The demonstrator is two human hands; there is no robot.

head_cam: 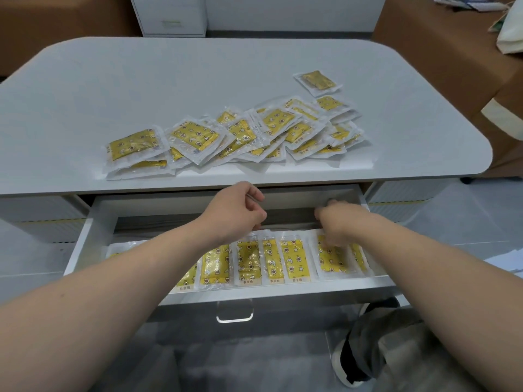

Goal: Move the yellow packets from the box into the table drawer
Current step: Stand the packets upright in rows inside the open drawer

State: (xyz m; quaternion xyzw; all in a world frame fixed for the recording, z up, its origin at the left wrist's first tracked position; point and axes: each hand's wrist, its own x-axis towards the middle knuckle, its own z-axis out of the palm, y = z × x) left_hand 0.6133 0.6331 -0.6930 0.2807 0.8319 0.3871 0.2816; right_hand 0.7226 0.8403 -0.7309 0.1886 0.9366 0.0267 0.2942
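Observation:
Several yellow packets (237, 137) in clear wrappers lie heaped on the grey table (113, 80), and one more packet (318, 82) lies apart at the back right. Below the table's front edge the white drawer (85, 244) stands pulled out, with a row of yellow packets (271, 261) laid side by side inside it. My left hand (237, 212) hovers over the middle of that row with curled fingers and nothing visible in it. My right hand (338, 220), blurred, grips the top edge of the rightmost packet (331, 257) in the drawer.
The drawer's clear handle (235, 314) sticks out toward me. Brown cardboard boxes (441, 58) stand to the right of the table, and a white cabinet (169, 15) stands behind it. My knee and shoe (368, 352) are at the lower right on the grey floor.

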